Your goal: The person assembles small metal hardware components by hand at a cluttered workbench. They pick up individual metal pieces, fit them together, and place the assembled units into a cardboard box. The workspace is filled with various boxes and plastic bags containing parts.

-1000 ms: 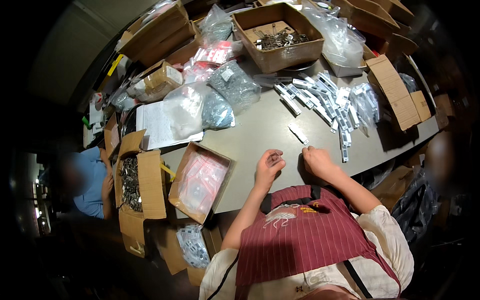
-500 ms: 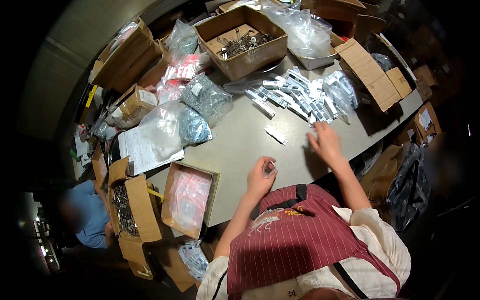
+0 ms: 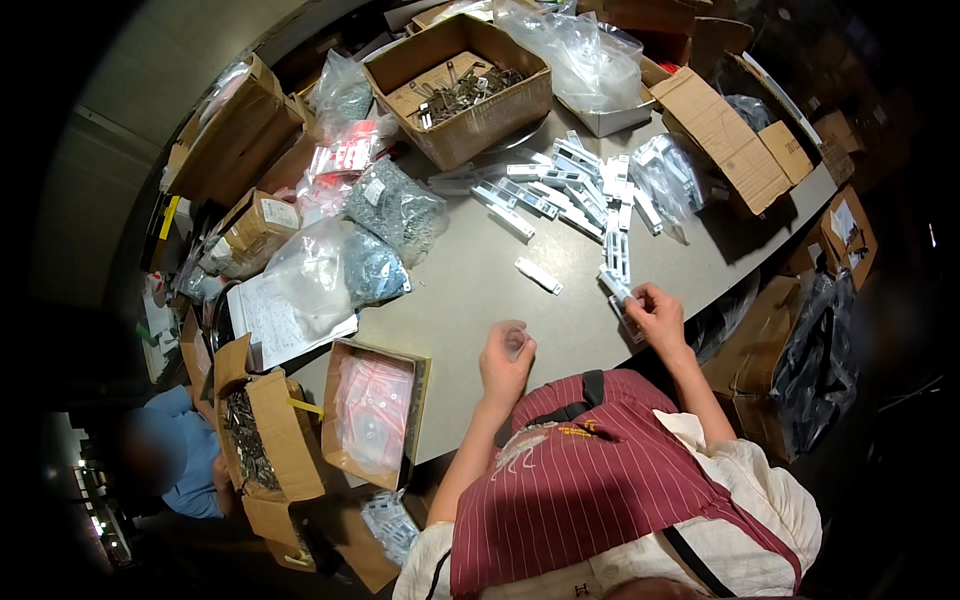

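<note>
My right hand [image 3: 657, 316] pinches the end of a white slotted strip [image 3: 618, 290] near the table's front right edge. More such strips [image 3: 617, 250] trail from there back to a loose pile [image 3: 572, 185]. My left hand [image 3: 506, 360] is curled round a small clear, rounded piece [image 3: 516, 342]; its exact kind is hard to make out. In front of that hand, a single white strip [image 3: 539, 275] lies alone on the grey table [image 3: 450, 310].
A cardboard box of metal parts [image 3: 460, 130] stands at the back. Bags of small parts [image 3: 395, 205] and papers [image 3: 285, 310] lie left. Nearer are a box of clear bags [image 3: 425, 380] and a carton of metal pieces [image 3: 285, 430]. A person in blue [image 3: 195, 455] is at far left.
My right hand has drawn back toward me from the pile's edge, and several strips now extend from the pile to it. My left hand keeps its clear piece. The view has shifted slightly.
</note>
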`<control>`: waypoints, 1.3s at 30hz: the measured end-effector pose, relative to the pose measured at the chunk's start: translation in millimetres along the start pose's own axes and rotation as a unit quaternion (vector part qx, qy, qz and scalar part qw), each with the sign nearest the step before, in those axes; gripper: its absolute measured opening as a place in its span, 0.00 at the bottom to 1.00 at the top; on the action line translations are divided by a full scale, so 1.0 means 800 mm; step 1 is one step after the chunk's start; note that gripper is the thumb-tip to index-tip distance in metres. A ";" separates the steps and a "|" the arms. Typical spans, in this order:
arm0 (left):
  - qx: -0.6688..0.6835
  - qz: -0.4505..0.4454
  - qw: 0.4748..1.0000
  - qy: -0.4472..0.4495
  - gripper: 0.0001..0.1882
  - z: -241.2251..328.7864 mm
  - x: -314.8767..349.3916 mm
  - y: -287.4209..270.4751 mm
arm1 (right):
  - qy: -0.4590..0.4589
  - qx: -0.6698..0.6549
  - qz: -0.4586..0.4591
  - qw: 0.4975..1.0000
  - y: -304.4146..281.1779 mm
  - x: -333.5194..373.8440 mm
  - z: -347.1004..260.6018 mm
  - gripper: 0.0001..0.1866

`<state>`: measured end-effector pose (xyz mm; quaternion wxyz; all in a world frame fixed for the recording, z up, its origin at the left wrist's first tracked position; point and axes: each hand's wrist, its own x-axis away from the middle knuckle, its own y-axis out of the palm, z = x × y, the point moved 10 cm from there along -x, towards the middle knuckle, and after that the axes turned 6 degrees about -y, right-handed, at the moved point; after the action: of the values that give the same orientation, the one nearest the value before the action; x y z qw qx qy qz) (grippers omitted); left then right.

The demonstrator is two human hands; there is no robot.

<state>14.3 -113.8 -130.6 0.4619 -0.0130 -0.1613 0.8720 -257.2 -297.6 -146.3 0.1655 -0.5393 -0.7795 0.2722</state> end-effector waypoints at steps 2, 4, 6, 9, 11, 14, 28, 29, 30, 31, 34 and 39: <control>0.038 -0.010 0.999 0.011 0.15 -0.001 0.000 0.009 | 0.067 -0.188 -0.037 0.979 0.032 0.011 0.010 0.11; 0.045 -0.037 0.998 0.004 0.14 0.001 -0.005 0.022 | 0.146 -0.378 -0.078 0.911 0.069 0.021 0.001 0.09; 0.033 -0.069 0.997 -0.009 0.13 0.003 -0.011 0.034 | 0.090 -0.283 -0.119 0.947 0.077 0.018 -0.012 0.12; -0.010 -0.103 0.994 -0.033 0.13 0.005 -0.019 0.047 | -0.023 -0.034 -0.098 0.994 0.049 -0.010 -0.045 0.19; -0.034 -0.101 0.994 -0.040 0.14 0.006 -0.023 0.051 | -0.044 0.017 -0.022 0.999 0.023 -0.037 -0.053 0.21; -0.038 -0.051 0.998 -0.019 0.14 0.014 -0.020 0.044 | -0.049 0.194 0.022 0.980 -0.006 -0.081 -0.065 0.28; 0.298 -0.296 0.886 -0.199 0.16 0.054 0.002 0.059 | -0.124 -0.250 -0.098 0.955 -0.011 -0.069 -0.180 0.12; 0.295 -0.343 0.866 -0.213 0.17 0.071 0.010 0.066 | -0.145 -0.272 -0.103 0.946 -0.011 -0.062 -0.204 0.12; 0.309 -0.360 0.849 -0.232 0.18 0.083 0.017 0.070 | -0.166 -0.292 -0.107 0.936 -0.011 -0.056 -0.225 0.12; 0.322 -0.376 0.832 -0.251 0.18 0.094 0.025 0.076 | -0.189 -0.313 -0.112 0.924 -0.010 -0.051 -0.245 0.11; 0.362 -0.402 0.796 -0.273 0.21 0.116 0.037 0.080 | -0.234 -0.327 -0.164 0.901 0.010 -0.037 -0.286 0.12; 0.485 -0.400 0.738 -0.245 0.19 0.115 0.027 0.070 | -0.167 -0.312 -0.245 0.903 0.058 -0.032 -0.290 0.13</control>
<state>-58.8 -150.4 -56.8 0.6564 0.4927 0.1851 0.5405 -85.0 -252.0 11.1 -0.0820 -0.3020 -0.9484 0.0518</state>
